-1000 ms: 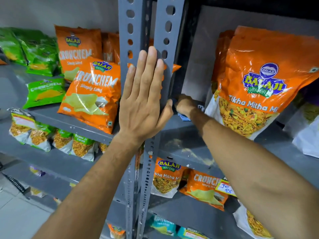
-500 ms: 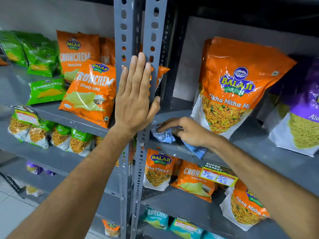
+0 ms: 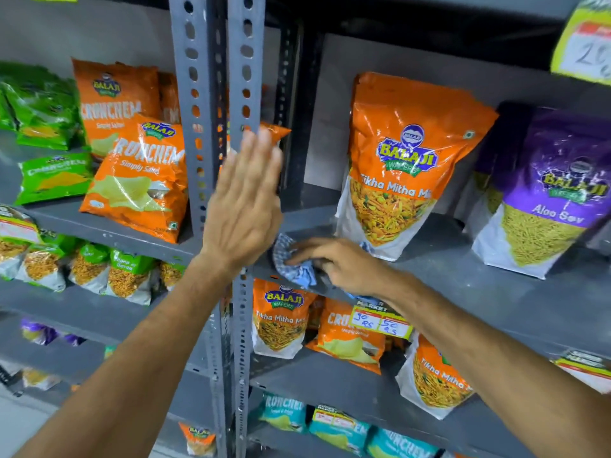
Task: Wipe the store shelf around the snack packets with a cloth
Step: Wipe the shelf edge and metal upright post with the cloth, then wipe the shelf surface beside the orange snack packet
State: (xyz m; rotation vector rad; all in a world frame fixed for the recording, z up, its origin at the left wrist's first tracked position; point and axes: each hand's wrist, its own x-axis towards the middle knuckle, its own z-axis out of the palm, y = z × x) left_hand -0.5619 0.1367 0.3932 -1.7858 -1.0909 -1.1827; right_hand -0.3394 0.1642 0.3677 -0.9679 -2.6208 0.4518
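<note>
My right hand (image 3: 344,264) presses a blue checked cloth (image 3: 292,266) flat onto the grey shelf (image 3: 479,285), near its front left corner. Just behind it stands an orange Tikha Mitha Mix packet (image 3: 403,166), with a purple Aloo Sev packet (image 3: 549,196) further right. My left hand (image 3: 246,200) lies flat and open against the grey perforated upright posts (image 3: 246,61), fingers pointing up and slightly blurred.
Orange Crunchem packets (image 3: 139,180) and green packets (image 3: 49,173) fill the left bay. Lower shelves hold more orange, green and teal packets. A yellow price tag (image 3: 380,322) hangs on the shelf's front edge below my right wrist. Another tag (image 3: 585,38) hangs top right.
My right hand with the cloth has come forward from the back of the shelf to its front left corner. My left hand stays on the posts, shifting slightly.
</note>
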